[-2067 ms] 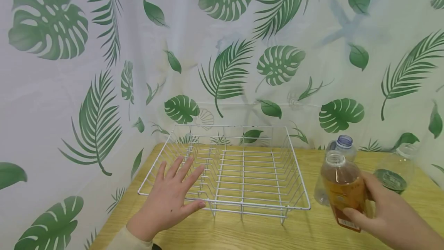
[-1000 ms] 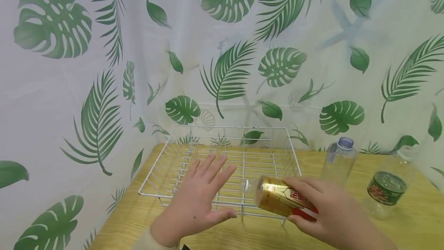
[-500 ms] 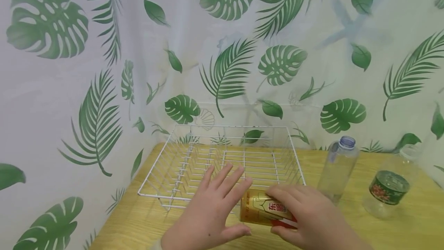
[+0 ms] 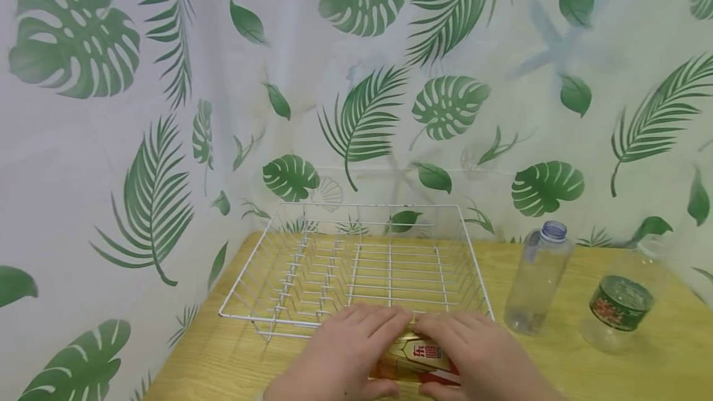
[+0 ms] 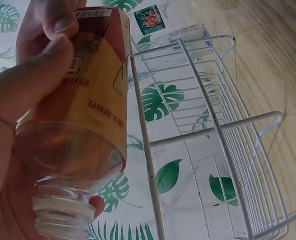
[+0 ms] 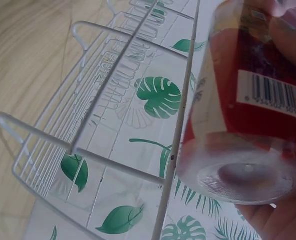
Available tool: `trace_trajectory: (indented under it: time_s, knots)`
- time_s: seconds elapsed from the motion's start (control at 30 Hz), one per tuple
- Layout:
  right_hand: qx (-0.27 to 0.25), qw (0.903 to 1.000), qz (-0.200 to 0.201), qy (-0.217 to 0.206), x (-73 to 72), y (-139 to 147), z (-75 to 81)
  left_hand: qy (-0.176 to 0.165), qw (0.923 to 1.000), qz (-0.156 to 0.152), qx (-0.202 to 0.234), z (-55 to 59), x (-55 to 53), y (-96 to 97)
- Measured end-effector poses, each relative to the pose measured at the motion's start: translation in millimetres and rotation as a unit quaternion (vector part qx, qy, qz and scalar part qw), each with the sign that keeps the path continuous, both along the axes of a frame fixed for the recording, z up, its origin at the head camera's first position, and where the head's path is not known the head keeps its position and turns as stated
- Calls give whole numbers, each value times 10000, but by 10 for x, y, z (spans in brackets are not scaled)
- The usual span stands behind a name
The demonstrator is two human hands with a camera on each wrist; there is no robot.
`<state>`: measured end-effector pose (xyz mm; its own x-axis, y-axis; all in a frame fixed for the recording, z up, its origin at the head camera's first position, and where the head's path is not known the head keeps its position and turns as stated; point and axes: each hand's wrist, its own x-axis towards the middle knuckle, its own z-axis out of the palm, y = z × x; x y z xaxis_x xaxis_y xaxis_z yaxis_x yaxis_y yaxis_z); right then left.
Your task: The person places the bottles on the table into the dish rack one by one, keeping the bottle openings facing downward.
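Bottle [image 4: 420, 353], gold and red, held sideways just before the wire rack [image 4: 367, 205], fingers of left hand [image 4: 348, 351] and right hand [image 4: 481, 354] curled round it, hiding part of the rack's front; clear bottle [image 4: 537, 286] and green-labelled bottle [image 4: 622, 303] stand at right. Only the left wrist view shows the held bottle's threaded neck [image 5: 62, 217]; only the right, its base [image 6: 245, 175]

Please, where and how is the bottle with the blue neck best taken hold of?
Probably around mid-body, from its right: the blue-necked bottle stands upright and slender, the wire rack close on its left, a gap towards the green-labelled bottle.
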<state>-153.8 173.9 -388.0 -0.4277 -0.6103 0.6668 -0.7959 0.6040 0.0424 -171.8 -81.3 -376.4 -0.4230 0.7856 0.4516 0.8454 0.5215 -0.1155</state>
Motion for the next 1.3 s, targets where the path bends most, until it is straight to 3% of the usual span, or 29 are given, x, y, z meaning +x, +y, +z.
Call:
trace_trajectory:
  time_s: [0.23,0.4,0.77,0.9,1.0,1.1,1.2,1.3]
  knots:
    - [-62,9998,12,161,-13,-2,9,-54,9997,222,95,-11,19,25]
    - [-21,10000,-85,46,-20,-6,20,74,9994,335,64,-5,12,37]
    - [63,9990,-276,-359,19,88,60,-107,9989,417,206,-13,34,4]
    - [15,9996,-138,-225,53,76,111,-222,9985,455,212,16,64,12]
    - [-65,9999,-20,-91,88,69,150,-456,9977,473,171,35,87,16]
    - [-323,9992,60,-217,127,90,206,-909,9942,558,162,53,102,9]
    - [-765,9938,137,-791,155,150,269,-1378,9876,709,264,77,102,-5]
    - [-1293,9769,258,-1681,171,222,313,-1887,9775,776,536,101,83,-19]
